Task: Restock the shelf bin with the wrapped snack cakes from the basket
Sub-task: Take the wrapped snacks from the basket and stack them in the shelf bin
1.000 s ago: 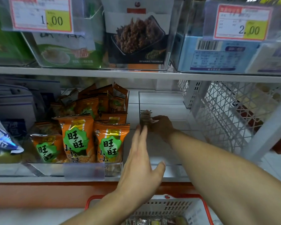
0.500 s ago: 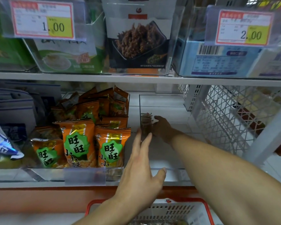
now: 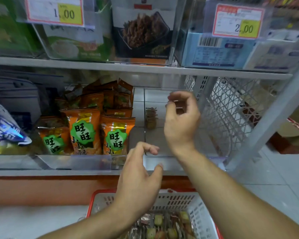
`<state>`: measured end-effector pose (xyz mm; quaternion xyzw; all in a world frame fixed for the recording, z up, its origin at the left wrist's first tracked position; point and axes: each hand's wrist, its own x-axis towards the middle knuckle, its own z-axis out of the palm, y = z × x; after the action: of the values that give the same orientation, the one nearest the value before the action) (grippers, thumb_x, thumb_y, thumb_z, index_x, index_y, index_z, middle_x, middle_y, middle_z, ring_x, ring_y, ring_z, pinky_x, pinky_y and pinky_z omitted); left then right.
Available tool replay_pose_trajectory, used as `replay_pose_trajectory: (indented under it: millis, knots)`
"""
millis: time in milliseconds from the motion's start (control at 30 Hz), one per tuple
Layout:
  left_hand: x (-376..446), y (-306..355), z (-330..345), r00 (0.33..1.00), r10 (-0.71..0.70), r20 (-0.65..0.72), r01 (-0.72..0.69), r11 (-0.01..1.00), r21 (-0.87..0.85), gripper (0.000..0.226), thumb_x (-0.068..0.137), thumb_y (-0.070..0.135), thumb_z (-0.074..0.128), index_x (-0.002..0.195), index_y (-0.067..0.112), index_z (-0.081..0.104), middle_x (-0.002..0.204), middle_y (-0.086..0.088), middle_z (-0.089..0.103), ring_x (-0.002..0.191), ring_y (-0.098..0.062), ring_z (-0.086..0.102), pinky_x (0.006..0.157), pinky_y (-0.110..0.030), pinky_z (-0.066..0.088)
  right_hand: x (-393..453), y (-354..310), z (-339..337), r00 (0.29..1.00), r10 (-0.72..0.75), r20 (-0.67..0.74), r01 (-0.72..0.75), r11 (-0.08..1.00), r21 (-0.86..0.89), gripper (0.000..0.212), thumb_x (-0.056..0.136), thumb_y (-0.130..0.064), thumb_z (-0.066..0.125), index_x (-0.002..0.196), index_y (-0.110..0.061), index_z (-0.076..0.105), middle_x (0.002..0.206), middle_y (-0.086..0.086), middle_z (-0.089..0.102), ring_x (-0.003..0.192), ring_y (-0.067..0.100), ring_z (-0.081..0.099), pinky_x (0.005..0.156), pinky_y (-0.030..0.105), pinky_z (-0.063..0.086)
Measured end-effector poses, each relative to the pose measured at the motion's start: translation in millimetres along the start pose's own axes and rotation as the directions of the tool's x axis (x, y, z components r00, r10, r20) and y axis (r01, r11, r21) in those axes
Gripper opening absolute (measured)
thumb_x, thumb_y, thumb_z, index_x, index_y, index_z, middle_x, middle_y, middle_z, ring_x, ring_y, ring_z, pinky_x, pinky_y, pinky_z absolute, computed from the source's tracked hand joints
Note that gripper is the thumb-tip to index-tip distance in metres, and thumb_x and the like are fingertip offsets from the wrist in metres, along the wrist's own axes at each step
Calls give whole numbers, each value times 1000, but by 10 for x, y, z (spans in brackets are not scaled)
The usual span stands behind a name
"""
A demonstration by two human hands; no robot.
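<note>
A clear shelf bin stands on the lower shelf, right of the orange snack bags. One wrapped snack cake stands upright deep inside it, against the left wall. My right hand hovers above the bin's front half with loosely curled fingers and holds nothing. My left hand is in front of the bin's front edge, fingers relaxed and curled, empty. Below, a white basket with a red rim holds several wrapped snack cakes.
Orange snack bags fill the bin to the left. A white lattice basket sits right of the clear bin. The upper shelf edge carries bins with price tags. A white shelf post slants at right.
My right hand let go of the cake deep in the bin and drew back toward me. My left hand pulled back from the bin's left wall and curled its fingers.
</note>
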<state>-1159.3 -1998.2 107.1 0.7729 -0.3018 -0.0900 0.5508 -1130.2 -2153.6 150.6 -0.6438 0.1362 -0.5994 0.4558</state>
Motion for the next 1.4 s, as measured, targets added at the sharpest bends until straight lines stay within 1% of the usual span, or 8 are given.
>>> replay_pose_trajectory:
  millis: [100, 200, 367, 467, 700, 800, 1067, 1400]
  knots:
    - [-110, -161, -73, 967, -165, 192, 143, 982, 127, 18, 80, 25, 58, 91, 35, 50, 90, 12, 67, 80, -14, 64, 78, -46, 55, -848, -114, -389, 1000, -13, 14, 12, 995, 98, 28, 89, -7, 57, 101, -33, 59, 95, -6, 64, 82, 27, 63, 73, 38, 54]
    - [-186, -508, -114, 781, -420, 462, 66, 792, 608, 22, 86, 24, 64, 102, 34, 52, 105, 10, 67, 100, -17, 65, 77, -33, 52, -1671, 247, -841, 942, 286, 175, -253, 949, -190, 27, 88, -13, 56, 96, -39, 58, 95, -16, 62, 86, 13, 61, 74, 21, 49]
    - [-563, -1316, 82, 537, -583, 609, -153, 643, 751, 57, 91, 30, 68, 142, 19, 47, 147, -11, 55, 131, -29, 55, 108, -34, 45, -2518, 1091, -1859, 279, 892, 357, -16, 376, -927, 59, 89, -19, 65, 144, -27, 46, 152, 4, 42, 132, 22, 46, 104, 24, 43]
    - [-776, -1768, 246, 475, -680, 559, -49, 614, 788, 62, 91, 25, 70, 148, 18, 43, 150, -15, 49, 132, -31, 54, 107, -34, 47, -2820, 1254, -2142, 94, 947, 307, 232, 279, -932, 79, 90, -35, 64, 156, -34, 21, 165, 2, 18, 148, 30, 26, 110, 42, 43]
    - [-1119, -2400, 920, 530, -702, 475, 133, 622, 771, 86, 88, 24, 75, 159, 28, 25, 159, -8, 39, 138, -31, 49, 111, -38, 45, -3005, 1544, -1917, 9, 924, 382, 520, 322, -791, 114, 79, -9, 73, 158, -37, -3, 164, 10, 17, 151, 38, 14, 118, 57, 23]
    - [-1228, -2560, 1157, 534, -685, 495, 93, 630, 771, 99, 85, 25, 78, 161, 31, 15, 165, -2, 24, 146, -29, 39, 116, -45, 40, -3066, 1676, -1830, -58, 884, 464, 586, 406, -701, 106, 77, -1, 70, 158, -33, 9, 153, 12, 29, 140, 36, 27, 106, 55, 41]
    - [-1148, -2770, 1356, 519, -682, 515, 50, 626, 778, 108, 85, 22, 80, 159, 47, 5, 163, -2, 22, 140, -28, 45, 106, -50, 49, -3224, 1823, -1779, 42, 876, 480, 383, 429, -818, 56, 98, -11, 55, 148, -25, 35, 151, 9, 33, 131, 32, 41, 95, 43, 53]
    - [-1150, -2833, 1427, 526, -674, 519, 9, 615, 789, 77, 83, 41, 76, 145, 36, 30, 141, -4, 47, 118, -29, 62, 99, -48, 53, -3269, 1874, -1835, -1, 886, 463, 312, 440, -842, 57, 98, -27, 54, 148, -28, 26, 144, 6, 49, 120, 28, 60, 94, 40, 51]
